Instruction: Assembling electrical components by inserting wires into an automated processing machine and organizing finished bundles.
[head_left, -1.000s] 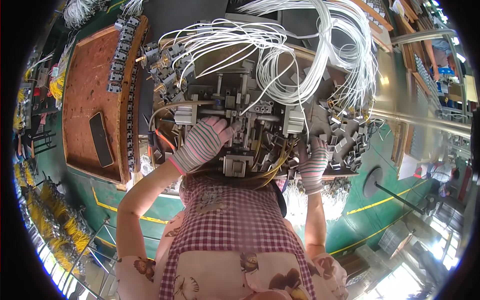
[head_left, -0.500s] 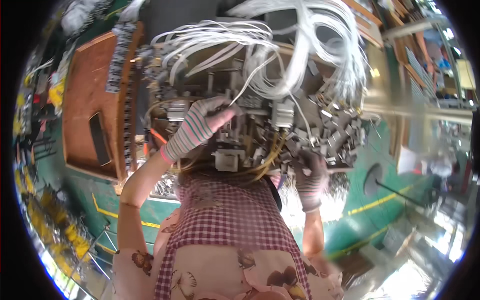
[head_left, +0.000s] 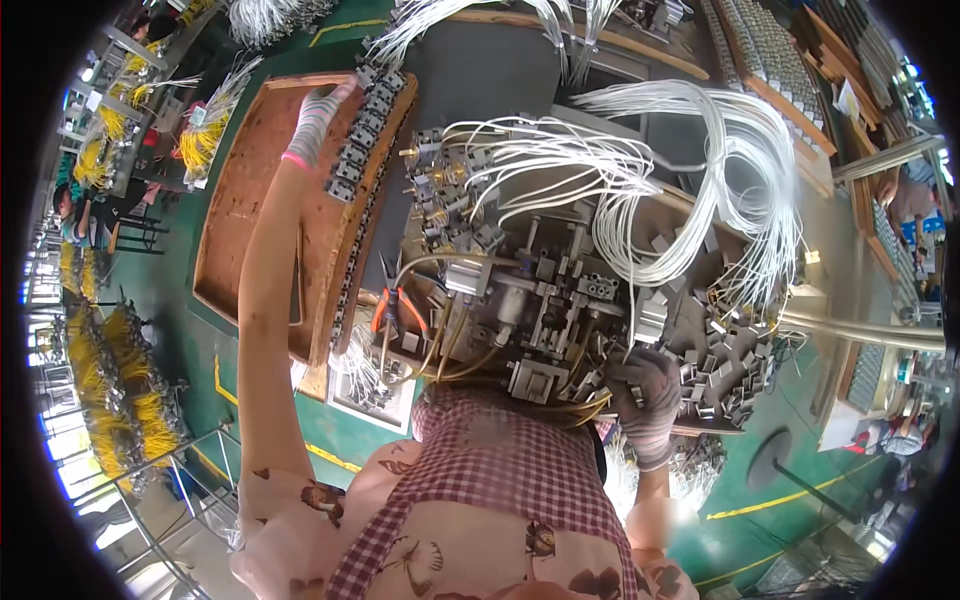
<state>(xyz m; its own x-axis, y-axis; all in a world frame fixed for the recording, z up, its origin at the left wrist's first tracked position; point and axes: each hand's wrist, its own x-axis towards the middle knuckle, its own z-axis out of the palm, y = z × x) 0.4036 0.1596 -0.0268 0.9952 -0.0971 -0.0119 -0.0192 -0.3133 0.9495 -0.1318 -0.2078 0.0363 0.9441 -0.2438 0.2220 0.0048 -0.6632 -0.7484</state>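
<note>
My left hand (head_left: 318,122), in a striped glove, is stretched out over the far end of a brown wooden tray (head_left: 236,235). Its fingers reach toward a row of small metal blocks (head_left: 365,135) on the tray's right rim; the fingertips only partly show. My right hand (head_left: 647,405), gloved too, is curled beside the near right of a metal fixture (head_left: 545,290). A white wire runs down to its fingers, and what they grip is hidden. Loose metal pieces (head_left: 725,365) lie just right of that hand. Bundled white wires (head_left: 720,190) arch over the fixture's far side.
Orange-handled pliers (head_left: 392,305) stand left of the fixture. Brass-fitted metal parts (head_left: 440,190) are heaped beyond them. A white box (head_left: 375,395) of wires sits below the tray. A round dark disc on a rod (head_left: 770,458) is at right. Yellow wire bundles (head_left: 90,350) hang far left.
My left hand has gone from the fixture, where it pinched a white wire, to the tray's far end; no wire shows in it now. My right hand stays near the metal pieces. The view has shifted.
</note>
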